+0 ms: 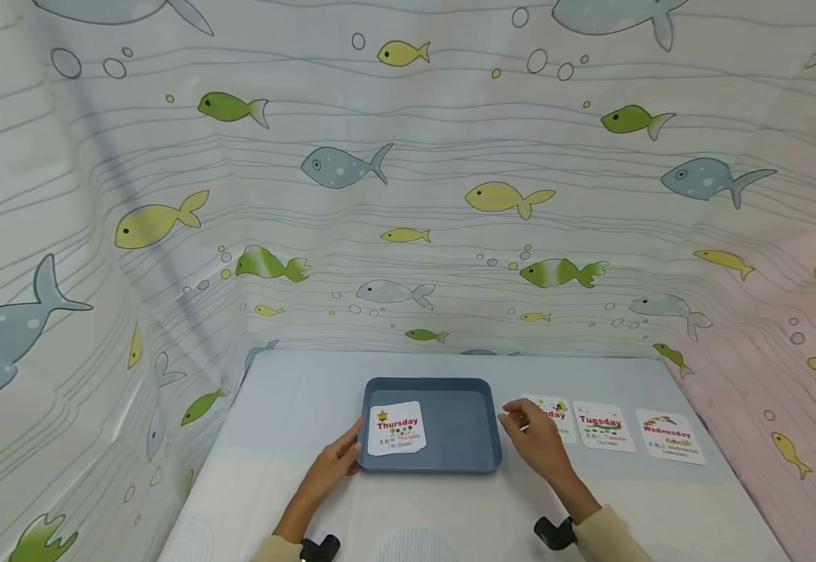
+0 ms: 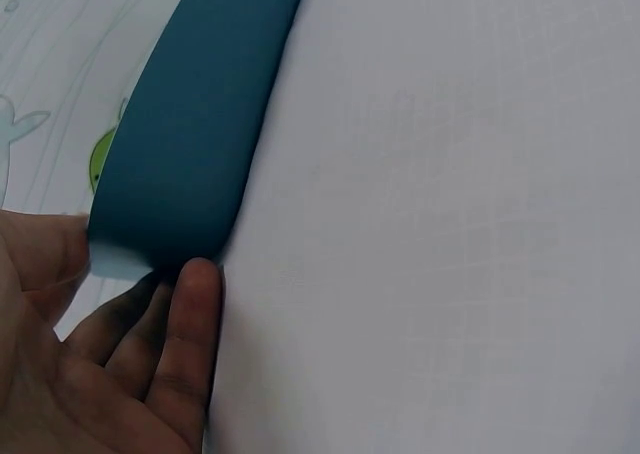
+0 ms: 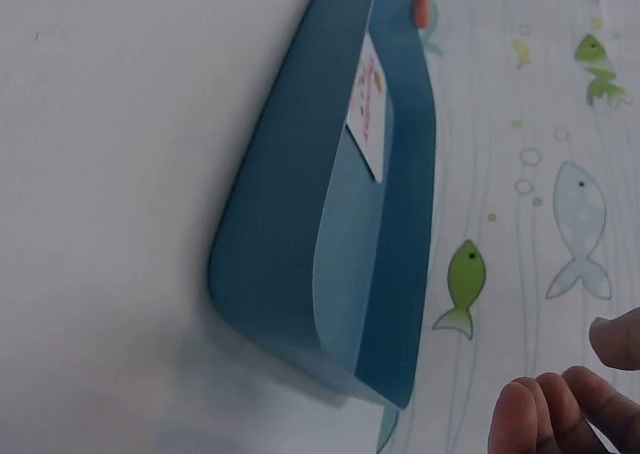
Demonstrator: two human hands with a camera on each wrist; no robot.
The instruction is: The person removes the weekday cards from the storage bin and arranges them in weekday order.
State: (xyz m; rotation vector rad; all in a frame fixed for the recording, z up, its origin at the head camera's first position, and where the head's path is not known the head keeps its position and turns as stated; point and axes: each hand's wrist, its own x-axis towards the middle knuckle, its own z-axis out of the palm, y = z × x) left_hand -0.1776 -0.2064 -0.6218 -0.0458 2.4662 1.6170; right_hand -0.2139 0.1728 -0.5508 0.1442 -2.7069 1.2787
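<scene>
A blue-grey tray [image 1: 460,425] lies on the table, with a white "Thursday" card [image 1: 397,428] at its left end and another card's edge just beneath. My left hand [image 1: 334,460] grips the tray's left end; in the left wrist view its fingertips [image 2: 196,279] press against the wall near a corner. Just beyond the tray's right side is my right hand [image 1: 537,441], fingers loosely bent and holding nothing. It partly covers a card [image 1: 558,414] ending in "day". Farther right lie the "Tuesday" card [image 1: 603,427] and the "Wednesday" card [image 1: 670,435].
A pale cloth covers the table [image 1: 436,507]. Behind it and along both sides hangs a curtain [image 1: 436,257] printed with fish and wavy lines. A small black device [image 1: 554,534] is strapped at each wrist.
</scene>
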